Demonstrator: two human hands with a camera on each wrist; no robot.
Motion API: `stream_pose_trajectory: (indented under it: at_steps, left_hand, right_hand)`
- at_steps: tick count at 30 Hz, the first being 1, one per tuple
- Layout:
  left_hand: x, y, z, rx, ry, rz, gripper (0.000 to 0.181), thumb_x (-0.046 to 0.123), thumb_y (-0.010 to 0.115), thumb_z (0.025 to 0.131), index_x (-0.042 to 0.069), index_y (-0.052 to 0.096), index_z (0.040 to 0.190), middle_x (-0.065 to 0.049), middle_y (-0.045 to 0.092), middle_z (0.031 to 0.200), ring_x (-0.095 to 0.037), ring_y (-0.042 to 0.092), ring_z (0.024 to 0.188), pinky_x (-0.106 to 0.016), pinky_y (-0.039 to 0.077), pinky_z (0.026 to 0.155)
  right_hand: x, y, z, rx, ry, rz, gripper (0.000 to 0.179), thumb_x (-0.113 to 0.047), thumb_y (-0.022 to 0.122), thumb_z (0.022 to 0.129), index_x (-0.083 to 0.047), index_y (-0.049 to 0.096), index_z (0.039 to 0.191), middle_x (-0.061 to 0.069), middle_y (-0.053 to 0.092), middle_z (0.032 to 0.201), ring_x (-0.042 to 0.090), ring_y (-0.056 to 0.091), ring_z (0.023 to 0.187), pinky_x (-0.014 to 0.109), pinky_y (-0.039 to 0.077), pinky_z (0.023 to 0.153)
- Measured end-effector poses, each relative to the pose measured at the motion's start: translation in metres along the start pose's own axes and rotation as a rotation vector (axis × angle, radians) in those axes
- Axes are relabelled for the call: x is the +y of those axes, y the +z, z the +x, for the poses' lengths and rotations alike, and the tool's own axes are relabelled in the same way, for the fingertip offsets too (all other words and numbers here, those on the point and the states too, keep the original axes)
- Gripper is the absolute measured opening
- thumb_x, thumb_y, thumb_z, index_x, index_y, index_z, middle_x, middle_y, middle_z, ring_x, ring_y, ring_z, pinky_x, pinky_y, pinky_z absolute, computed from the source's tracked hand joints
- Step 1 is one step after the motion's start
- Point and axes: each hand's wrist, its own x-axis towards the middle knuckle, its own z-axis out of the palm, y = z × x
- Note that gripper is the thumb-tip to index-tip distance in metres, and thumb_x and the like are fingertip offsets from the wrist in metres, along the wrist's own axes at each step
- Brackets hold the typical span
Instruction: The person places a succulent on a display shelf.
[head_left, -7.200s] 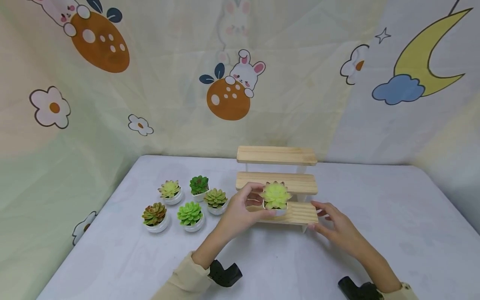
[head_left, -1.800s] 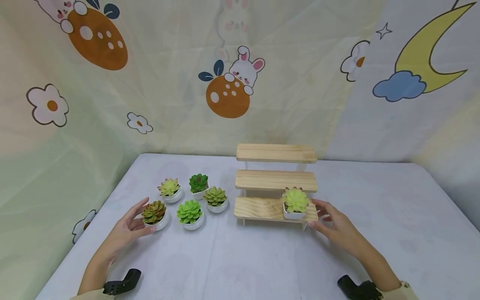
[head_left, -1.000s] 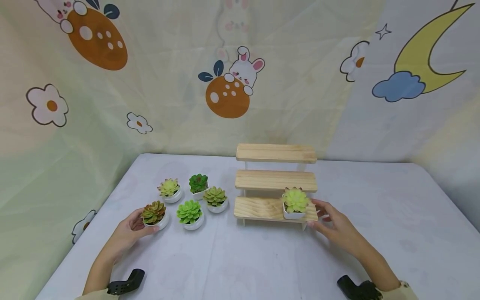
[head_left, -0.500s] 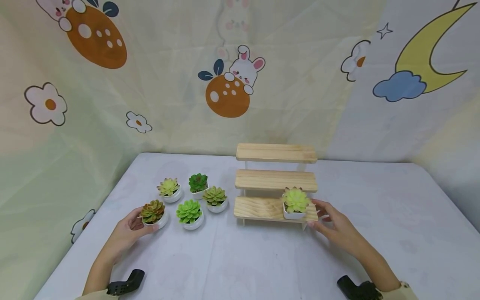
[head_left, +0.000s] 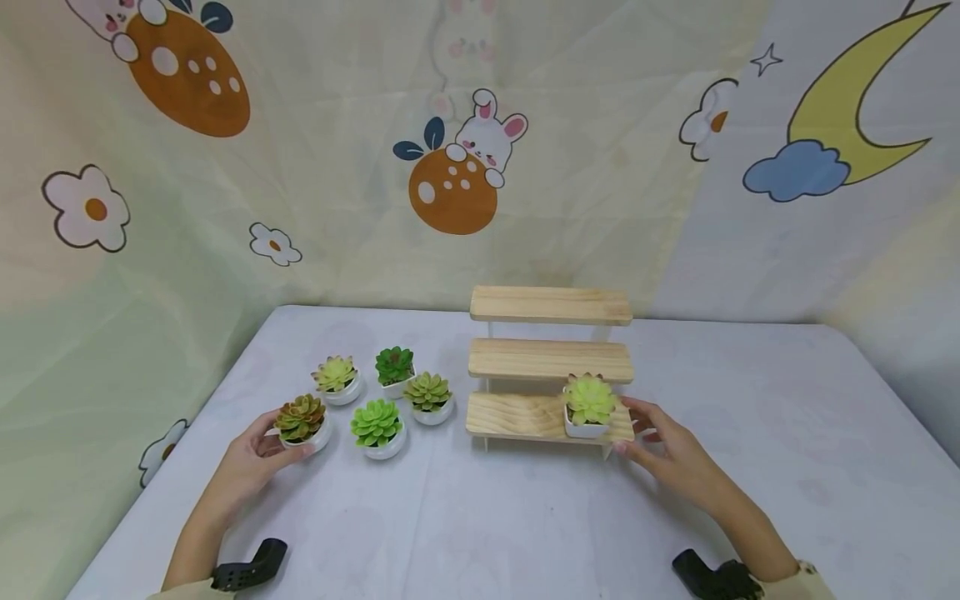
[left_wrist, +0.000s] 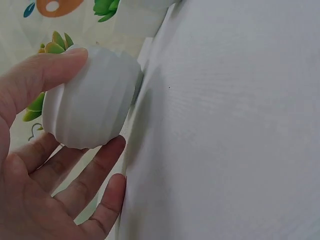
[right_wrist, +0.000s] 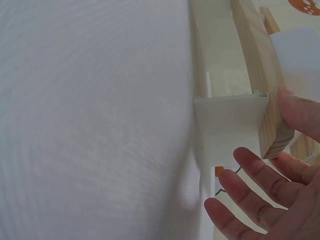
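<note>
On the left side of the table, my left hand (head_left: pixel 251 461) holds a potted succulent with reddish-brown leaves (head_left: pixel 301 418). In the left wrist view its white ribbed pot (left_wrist: pixel 95 97) sits between thumb and fingers, close to the tabletop. My right hand (head_left: pixel 670 446) steadies the right end of a three-tier wooden plant stand (head_left: pixel 517 414). The right wrist view shows the thumb on the lowest board (right_wrist: pixel 262 65) and the index finger against its end; the other fingers are spread below. A pale green succulent in a square white pot (head_left: pixel 588 402) stands on that board's right end.
Several more potted succulents stand left of the stand: bright green (head_left: pixel 377 425), olive green (head_left: pixel 428 393), dark green (head_left: pixel 395 368) and yellow-green (head_left: pixel 335 377). The white-covered table (head_left: pixel 480 533) ends at a printed cloth backdrop (head_left: pixel 337 167) behind the stand.
The left hand set the pale green succulent on the lowest board, moved left and closed round the brown-leaved succulent, which has shifted slightly left. The right hand stays at the stand.
</note>
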Motion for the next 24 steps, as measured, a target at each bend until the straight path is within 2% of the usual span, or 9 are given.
stream_pose_trajectory:
  at_steps: [3, 6, 11, 17, 24]
  left_hand:
    - [0.004, -0.001, -0.002, 0.012, -0.016, -0.002, 0.091, 0.049, 0.070, 0.078, 0.012, 0.023, 0.147, -0.024, 0.045, 0.136, -0.035, 0.046, 0.121, -0.042, 0.043, 0.086]
    - [0.009, -0.003, -0.004, 0.039, -0.006, -0.016, 0.089, 0.049, 0.069, 0.079, 0.013, 0.024, 0.146, -0.022, 0.047, 0.135, -0.030, 0.050, 0.115, -0.039, 0.042, 0.085]
    - [0.018, -0.004, -0.009, 0.111, 0.058, -0.028, 0.082, 0.043, 0.070, 0.080, 0.014, 0.028, 0.144, -0.015, 0.053, 0.127, -0.007, 0.054, 0.093, -0.026, 0.044, 0.075]
    - [0.034, -0.003, -0.019, 0.170, 0.154, -0.046, 0.074, 0.034, 0.072, 0.081, 0.013, 0.034, 0.140, -0.003, 0.059, 0.112, 0.000, 0.054, 0.084, -0.018, 0.047, 0.068]
    - [0.062, 0.005, -0.033, 0.164, 0.252, -0.043, 0.072, 0.031, 0.071, 0.082, 0.012, 0.034, 0.141, -0.014, 0.053, 0.125, 0.005, 0.050, 0.090, -0.014, 0.048, 0.071]
  right_hand:
    - [0.000, 0.000, 0.001, -0.001, 0.011, 0.001, 0.057, -0.020, 0.067, 0.085, 0.002, 0.042, 0.131, 0.009, 0.060, 0.105, 0.023, 0.056, 0.093, 0.032, 0.051, 0.076]
    - [0.000, 0.000, 0.001, -0.001, 0.013, 0.002, 0.057, -0.020, 0.067, 0.086, 0.003, 0.042, 0.131, 0.009, 0.060, 0.105, 0.023, 0.056, 0.093, 0.031, 0.051, 0.076]
    - [0.001, 0.001, 0.000, 0.004, -0.013, 0.001, 0.056, -0.018, 0.067, 0.086, 0.003, 0.042, 0.131, 0.008, 0.060, 0.103, 0.020, 0.056, 0.092, 0.030, 0.051, 0.075]
    - [0.002, 0.001, 0.000, 0.003, -0.033, 0.008, 0.054, -0.017, 0.067, 0.086, 0.003, 0.042, 0.130, 0.007, 0.059, 0.103, 0.014, 0.055, 0.091, 0.029, 0.051, 0.075]
    - [0.001, 0.000, 0.000, 0.002, -0.032, 0.017, 0.055, -0.016, 0.067, 0.085, 0.003, 0.042, 0.130, 0.008, 0.060, 0.103, 0.016, 0.055, 0.090, 0.029, 0.051, 0.074]
